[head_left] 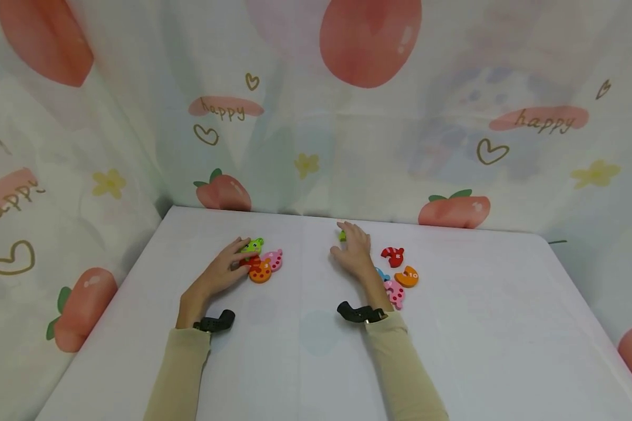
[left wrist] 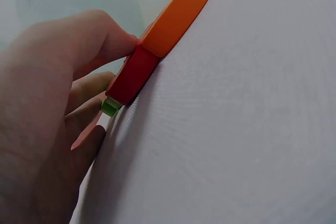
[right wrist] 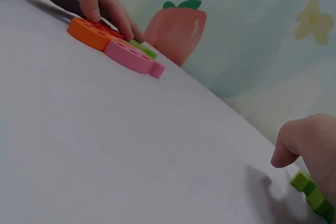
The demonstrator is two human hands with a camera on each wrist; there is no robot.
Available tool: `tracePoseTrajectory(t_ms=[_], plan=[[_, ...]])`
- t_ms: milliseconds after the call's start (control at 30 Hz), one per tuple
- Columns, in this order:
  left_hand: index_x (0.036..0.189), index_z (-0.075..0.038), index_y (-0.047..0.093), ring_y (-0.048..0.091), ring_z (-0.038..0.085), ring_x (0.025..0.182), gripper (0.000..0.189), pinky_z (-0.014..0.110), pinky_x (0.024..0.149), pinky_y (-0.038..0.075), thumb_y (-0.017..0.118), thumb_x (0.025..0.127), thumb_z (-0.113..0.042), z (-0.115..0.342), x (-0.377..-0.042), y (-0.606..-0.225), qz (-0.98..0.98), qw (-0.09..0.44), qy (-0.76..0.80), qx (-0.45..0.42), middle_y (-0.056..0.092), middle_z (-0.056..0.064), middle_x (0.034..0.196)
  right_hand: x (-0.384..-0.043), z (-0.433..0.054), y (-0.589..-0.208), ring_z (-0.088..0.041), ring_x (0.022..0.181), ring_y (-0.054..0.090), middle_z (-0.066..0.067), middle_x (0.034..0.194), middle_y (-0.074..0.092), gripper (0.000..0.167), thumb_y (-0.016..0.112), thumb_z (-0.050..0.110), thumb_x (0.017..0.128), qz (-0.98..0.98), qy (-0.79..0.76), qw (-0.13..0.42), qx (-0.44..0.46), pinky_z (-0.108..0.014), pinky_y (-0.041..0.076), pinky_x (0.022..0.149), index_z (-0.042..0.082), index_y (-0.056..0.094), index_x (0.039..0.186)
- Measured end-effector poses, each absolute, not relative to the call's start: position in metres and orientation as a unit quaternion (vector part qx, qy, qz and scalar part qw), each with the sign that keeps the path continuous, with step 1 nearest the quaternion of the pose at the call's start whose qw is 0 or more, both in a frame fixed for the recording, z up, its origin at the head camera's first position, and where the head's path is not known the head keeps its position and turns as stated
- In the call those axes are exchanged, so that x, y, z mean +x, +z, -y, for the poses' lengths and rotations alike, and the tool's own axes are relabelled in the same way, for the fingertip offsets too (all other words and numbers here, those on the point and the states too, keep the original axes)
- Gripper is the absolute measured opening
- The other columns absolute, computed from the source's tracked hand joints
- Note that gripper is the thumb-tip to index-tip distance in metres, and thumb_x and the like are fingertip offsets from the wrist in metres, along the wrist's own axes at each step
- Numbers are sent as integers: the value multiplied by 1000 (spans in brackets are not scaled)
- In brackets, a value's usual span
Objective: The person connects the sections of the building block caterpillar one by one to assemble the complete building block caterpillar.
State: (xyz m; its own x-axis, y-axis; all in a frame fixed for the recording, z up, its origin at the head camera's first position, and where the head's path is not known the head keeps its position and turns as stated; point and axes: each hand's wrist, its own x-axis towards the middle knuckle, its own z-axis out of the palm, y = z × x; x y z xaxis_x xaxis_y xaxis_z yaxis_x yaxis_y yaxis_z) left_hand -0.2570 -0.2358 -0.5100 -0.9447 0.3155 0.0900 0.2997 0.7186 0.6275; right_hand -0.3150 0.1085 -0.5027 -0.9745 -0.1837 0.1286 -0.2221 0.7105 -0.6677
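My left hand (head_left: pixel 223 270) rests fingers and thumb on a cluster of flat toy puzzle pieces on the left. The cluster has a green animal-faced piece (head_left: pixel 254 245), a red piece (left wrist: pixel 134 77), a spotted orange piece (head_left: pixel 260 272) and a spotted pink piece (head_left: pixel 275 259), lying edge to edge. In the left wrist view the thumb meets the red piece close to the orange one. Near the table's back edge, my right hand (head_left: pixel 355 250) reaches over another green piece (right wrist: pixel 316 198), mostly covered in the head view. Its thumb stands apart from that piece; the other fingertips are hidden in the right wrist view.
Right of the right forearm lie a red numbered piece (head_left: pixel 393 256), an orange piece marked 10 (head_left: pixel 406 276), a spotted pink piece (head_left: pixel 395 293) and a partly covered blue piece (head_left: pixel 381 274). Behind the white table (head_left: pixel 479 327) hangs a printed curtain (head_left: pixel 363 140).
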Motion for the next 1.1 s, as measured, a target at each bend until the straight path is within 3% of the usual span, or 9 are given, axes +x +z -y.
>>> tracePoseTrajectory(t_ms=[333,733,1100], plan=[[139,-22,55,12,35,151,54,66,116,20,65,90,-42,224,-255,-501,-942,35,288,170,29,7,160,-309,-109,-505,-36,147,22,-14,156,33,52,51,11,89,922,374,6,102,-56,21,120,3,48,140],[139,-31,54,12,39,151,53,70,114,17,66,89,-44,221,-251,-508,-940,35,270,204,28,6,161,-307,-107,-511,-36,137,37,-14,149,44,47,56,14,90,919,376,-3,117,-53,37,111,7,54,137],[139,-31,53,12,37,151,54,69,115,17,67,88,-44,223,-254,-511,-936,26,277,215,26,4,162,-305,-105,-508,-33,132,45,-13,142,53,46,65,24,90,917,371,2,148,-50,38,112,10,58,132]])
